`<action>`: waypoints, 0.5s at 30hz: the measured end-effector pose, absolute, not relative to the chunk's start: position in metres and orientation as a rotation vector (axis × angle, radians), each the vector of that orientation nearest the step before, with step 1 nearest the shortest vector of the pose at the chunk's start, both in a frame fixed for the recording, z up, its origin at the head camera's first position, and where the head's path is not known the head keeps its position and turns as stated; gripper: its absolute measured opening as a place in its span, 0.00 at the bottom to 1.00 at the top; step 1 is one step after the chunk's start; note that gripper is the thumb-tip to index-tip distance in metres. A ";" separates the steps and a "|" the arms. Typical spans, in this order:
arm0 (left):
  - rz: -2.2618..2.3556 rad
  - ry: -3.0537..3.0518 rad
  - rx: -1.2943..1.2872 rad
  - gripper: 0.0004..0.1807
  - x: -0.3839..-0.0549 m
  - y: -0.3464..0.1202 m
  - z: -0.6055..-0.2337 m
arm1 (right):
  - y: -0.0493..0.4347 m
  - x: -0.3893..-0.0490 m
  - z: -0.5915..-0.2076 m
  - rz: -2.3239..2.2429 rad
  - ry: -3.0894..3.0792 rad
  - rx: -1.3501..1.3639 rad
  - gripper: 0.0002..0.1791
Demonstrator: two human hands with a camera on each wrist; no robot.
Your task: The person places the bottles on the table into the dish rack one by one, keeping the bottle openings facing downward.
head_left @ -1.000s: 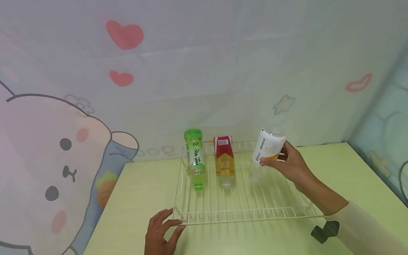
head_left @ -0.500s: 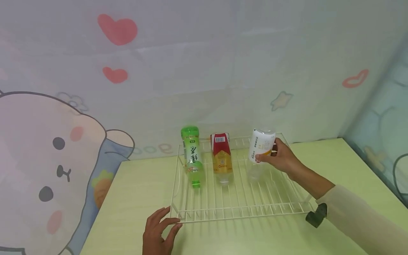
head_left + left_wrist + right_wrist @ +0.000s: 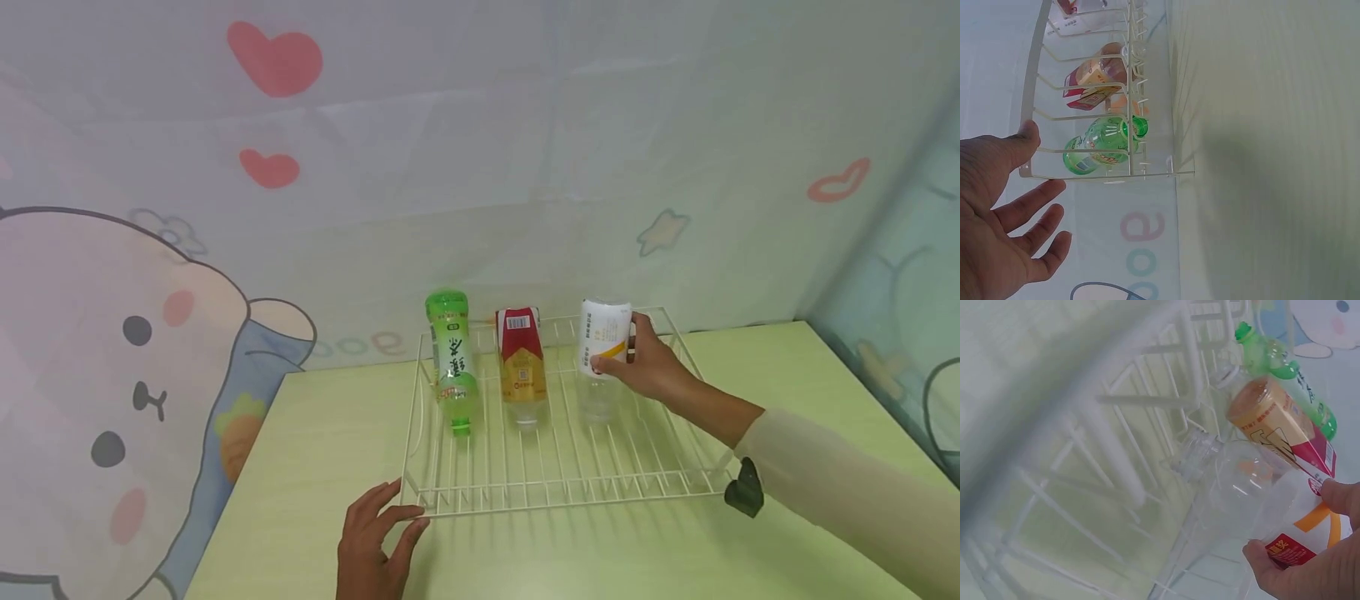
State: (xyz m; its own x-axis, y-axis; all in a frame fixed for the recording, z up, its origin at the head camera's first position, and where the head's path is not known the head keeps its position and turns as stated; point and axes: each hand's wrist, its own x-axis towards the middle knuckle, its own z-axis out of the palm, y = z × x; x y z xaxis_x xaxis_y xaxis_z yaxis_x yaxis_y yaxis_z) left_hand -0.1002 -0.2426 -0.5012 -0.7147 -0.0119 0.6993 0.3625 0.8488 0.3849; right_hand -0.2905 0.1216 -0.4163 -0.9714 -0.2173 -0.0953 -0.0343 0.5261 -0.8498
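My right hand (image 3: 652,362) grips a clear plastic bottle with a white label (image 3: 604,333). The bottle is neck-down over the right part of a white wire rack (image 3: 558,493). In the right wrist view its clear neck (image 3: 1197,453) shows close to the rack's wires. My left hand (image 3: 372,537) holds the rack's near left corner, thumb and forefinger at the frame and the other fingers spread in the left wrist view. Two more bottles sit neck-down in the rack: a green tea bottle (image 3: 455,358) at left and a red-and-gold labelled bottle (image 3: 522,367) in the middle.
The rack stands on a pale yellow-green table (image 3: 315,442), near its back edge. Behind hangs a pale cloth (image 3: 480,167) printed with hearts and a cartoon bear. A dark cable (image 3: 930,408) runs at the far right.
My right hand has moved left and brought the clear bottle from a tilt to nearly upright, neck-down in the rack. My left hand stays at the corner; the head view has shifted slightly.
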 end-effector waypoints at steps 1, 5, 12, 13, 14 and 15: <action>-0.662 -2.289 -0.251 0.15 -0.100 -0.243 -0.501 | 0.120 -0.291 -0.416 -1.411 2.584 -0.216 0.52; -0.666 -2.289 -0.247 0.16 -0.100 -0.243 -0.502 | 0.113 -0.295 -0.414 -1.367 2.598 -0.220 0.51; -0.673 -2.283 -0.251 0.15 -0.100 -0.243 -0.501 | 0.106 -0.305 -0.416 -1.321 2.615 -0.165 0.47; -0.677 -2.283 -0.252 0.15 -0.100 -0.242 -0.501 | 0.105 -0.307 -0.416 -1.315 2.617 -0.150 0.46; -0.680 -2.285 -0.252 0.15 -0.099 -0.242 -0.500 | 0.105 -0.308 -0.417 -1.308 2.621 -0.132 0.46; -0.684 -2.287 -0.249 0.15 -0.099 -0.242 -0.500 | 0.105 -0.309 -0.418 -1.302 2.623 -0.123 0.46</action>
